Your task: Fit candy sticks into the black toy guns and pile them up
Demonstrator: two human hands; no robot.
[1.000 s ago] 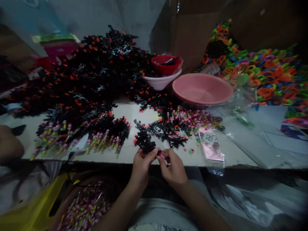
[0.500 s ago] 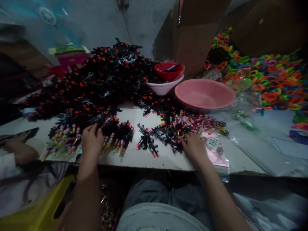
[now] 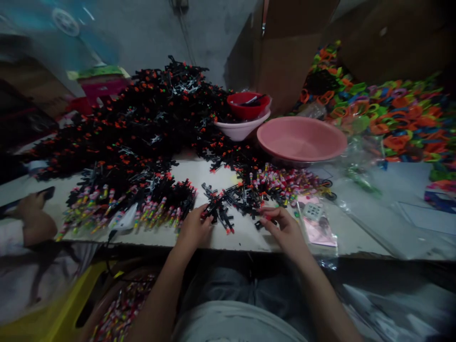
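My left hand [image 3: 194,230] is at the small heap of black toy guns [image 3: 221,214] with orange tips near the table's front edge. Its fingers are closed around one of the toy guns, partly hidden by the hand. My right hand [image 3: 287,232] pinches a small dark toy gun with a red tip [image 3: 266,217] between thumb and fingers. Between the hands, more black toy guns [image 3: 242,197] lie loose. Rows of little colourful capped sticks [image 3: 158,213] rest beside black toy guns left of my left hand.
A large mound of black toy guns [image 3: 153,114] fills the back left. Behind my right hand are a pink basin [image 3: 302,140], stacked bowls [image 3: 245,128] and pink-white pieces [image 3: 285,179]. A pink packet [image 3: 320,228] lies at right. Another person's hand [image 3: 32,206] holds a phone.
My left hand has moved right from the colourful sticks to the toy gun heap, uncovering a white device with a cable. My right hand has lifted slightly and now pinches a toy gun.
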